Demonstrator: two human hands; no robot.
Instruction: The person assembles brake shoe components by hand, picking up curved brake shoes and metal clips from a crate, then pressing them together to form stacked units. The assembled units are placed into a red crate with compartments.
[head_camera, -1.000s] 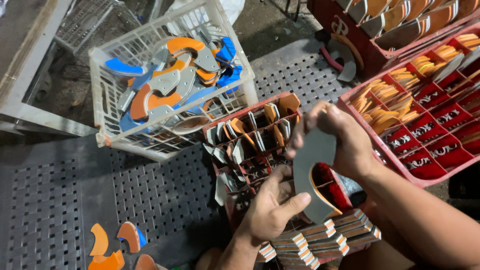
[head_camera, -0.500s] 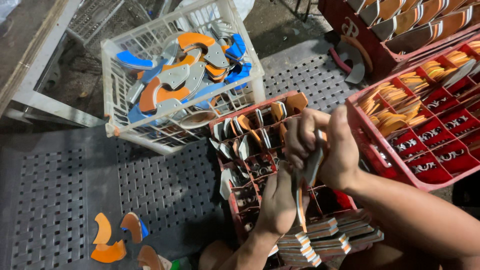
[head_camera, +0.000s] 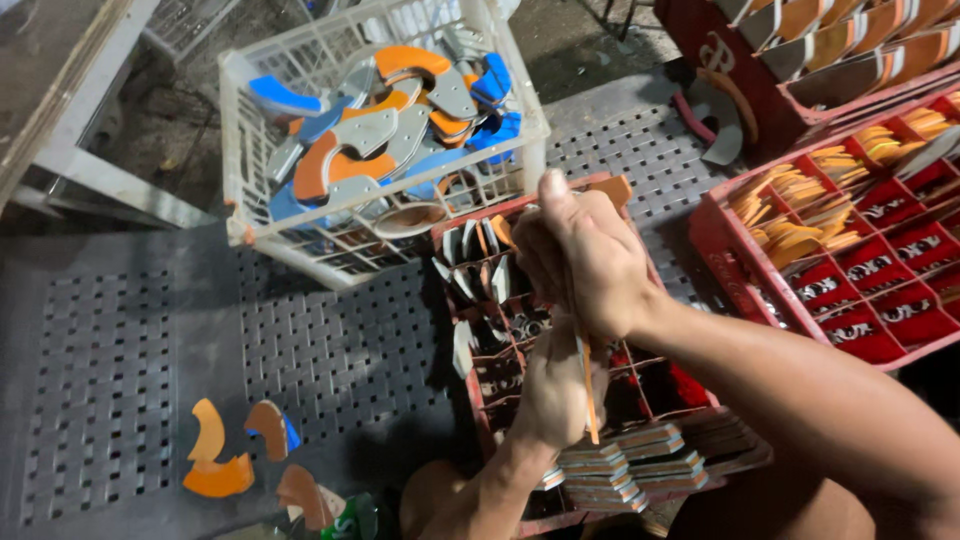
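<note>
Both hands close on one thin flat piece (head_camera: 590, 385), seen edge-on as a narrow orange-brown strip. Right hand (head_camera: 585, 260) grips its upper end, fingers curled shut around it; the top of the piece is hidden inside the fist. Left hand (head_camera: 555, 385) clasps the lower part from the near side, and the fingers there are hard to separate from the piece. Shape and face of the piece cannot be read from this angle.

The piece stands nearly upright over the red divided crate (head_camera: 500, 385) directly below the hands. Its rear compartments hold upright grey and orange pieces; the middle compartments are mostly covered by the hands. At the near edge of the crate lie layered stacks (head_camera: 610, 470) of flat pieces — their outlines blur together.

Behind the crate, touching its far corner, stands a white lattice basket (head_camera: 260, 215) filled with curved blue, orange and grey cut-outs (head_camera: 380, 130). To the right, a second red crate (head_camera: 720, 240) holds orange pieces in its compartments; its right side is cut off by the frame edge. A third crate (head_camera: 700, 40) at top right is only partly in view.

On the perforated grey mat (head_camera: 130, 360), well apart to the left, lie a few loose orange and blue pieces (head_camera: 225, 455) — the lowest ones are cropped at the bottom edge.
</note>
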